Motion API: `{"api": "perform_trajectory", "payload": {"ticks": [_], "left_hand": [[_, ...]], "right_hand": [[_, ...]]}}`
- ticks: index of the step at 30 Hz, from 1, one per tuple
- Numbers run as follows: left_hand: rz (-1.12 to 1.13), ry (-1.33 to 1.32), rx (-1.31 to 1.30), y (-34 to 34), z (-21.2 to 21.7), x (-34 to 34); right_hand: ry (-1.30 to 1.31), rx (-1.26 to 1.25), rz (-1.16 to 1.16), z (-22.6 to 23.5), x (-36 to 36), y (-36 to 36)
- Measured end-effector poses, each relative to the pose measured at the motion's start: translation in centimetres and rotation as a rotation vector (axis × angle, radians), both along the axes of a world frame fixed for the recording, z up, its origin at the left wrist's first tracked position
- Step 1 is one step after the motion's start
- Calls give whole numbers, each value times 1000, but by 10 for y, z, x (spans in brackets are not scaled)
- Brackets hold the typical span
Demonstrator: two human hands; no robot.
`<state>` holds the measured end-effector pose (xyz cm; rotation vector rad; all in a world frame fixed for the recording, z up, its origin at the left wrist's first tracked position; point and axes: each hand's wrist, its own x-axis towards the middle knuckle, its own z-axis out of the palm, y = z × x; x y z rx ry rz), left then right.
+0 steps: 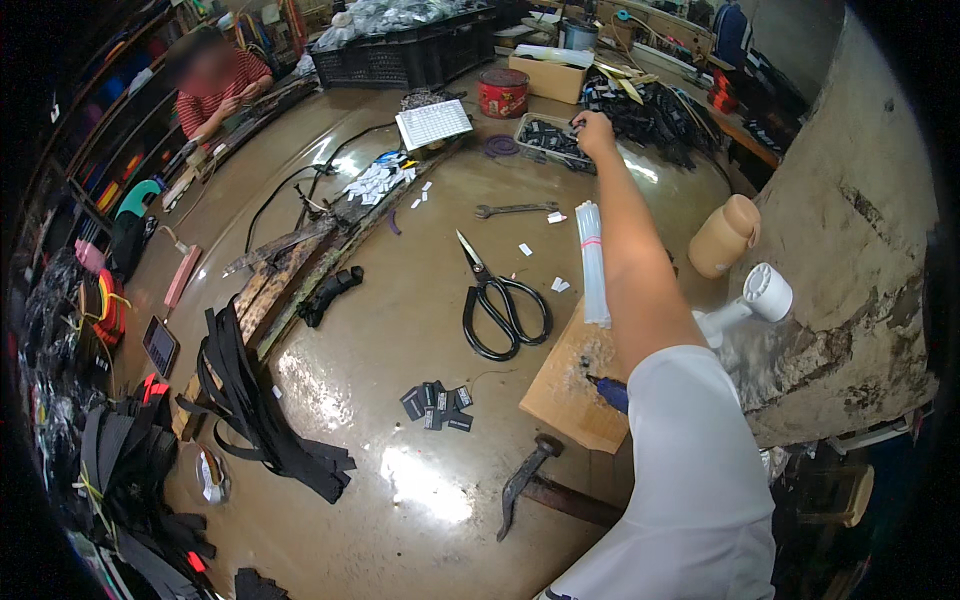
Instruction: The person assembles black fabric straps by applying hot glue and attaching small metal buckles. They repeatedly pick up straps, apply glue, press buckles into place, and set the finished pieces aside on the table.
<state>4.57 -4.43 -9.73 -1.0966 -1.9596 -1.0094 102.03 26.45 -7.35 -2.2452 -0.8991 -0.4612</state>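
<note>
My right arm, in a white sleeve, stretches to the far side of the table. Its hand [595, 132] is over a clear plastic tray [548, 159] filled with small black pieces [545, 137]. The fingers are drawn together at the tray's right end, and something dark and small shows at their tips. My left hand is out of view. Below the forearm lies a bundle of translucent sticks [593, 270] tied with a pink band. Black-handled scissors [510, 318] lie mid-table, with a wrench [515, 210] beyond them. Several small black labels [436, 405] sit nearer me.
A hammer [528, 485] and a cardboard piece [570, 400] with a blue tool [612, 394] lie near my arm. Black straps [255, 400] are at left. A beige bottle [722, 238] stands at right, a red tin [502, 95] at the back. Another person [225, 95] sits far left.
</note>
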Motion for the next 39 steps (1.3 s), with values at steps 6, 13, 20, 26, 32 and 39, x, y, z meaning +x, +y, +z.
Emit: {"api": "perform_trajectory", "payload": {"ticks": [6,13,20,26,32,39], "left_hand": [[29,-11,21,-12,-1,-6],[88,-1,46,-60,-6,-21],[125,-56,71,-110,-19,-41],[166,-117,105,-167,-29,-63],[242,-200,186,-234,-47,-95],[470,-264,747,-366,-31,-189]], "right_hand": [[115,220,-31,57,2,2],[1037,468,558,128,-93,5],[1189,39,1116,92,-279,-27],[1018,-240,1091,28,-394,-64],[756,-381,1112,32,-416,-82],[212,-273,1128,59,-413,-140]]}}
